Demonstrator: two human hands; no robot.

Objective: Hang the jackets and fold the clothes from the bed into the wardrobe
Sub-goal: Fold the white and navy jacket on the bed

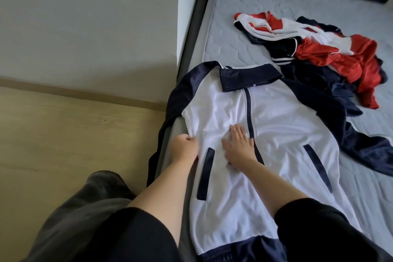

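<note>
The white jacket lies flat and zipped on the bed, front up, near the edge. The left hand pinches the cloth at the jacket's side, probably to pull it smooth. The right hand lies spread on the chest and presses it down so it does not slide. Other clothes wait in a heap behind.

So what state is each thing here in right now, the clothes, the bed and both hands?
White and navy jacket: spread flat on the bed, front up, zipped, collar folded down, one sleeve hanging over the bed's edge.
Red, white and navy clothes: crumpled in an unfolded heap further up the mattress.
Mattress: bare, no sheet.
Left hand: pinches the jacket's side edge.
Right hand: lies flat, fingers straight, pressing the jacket's front beside the zip.
</note>
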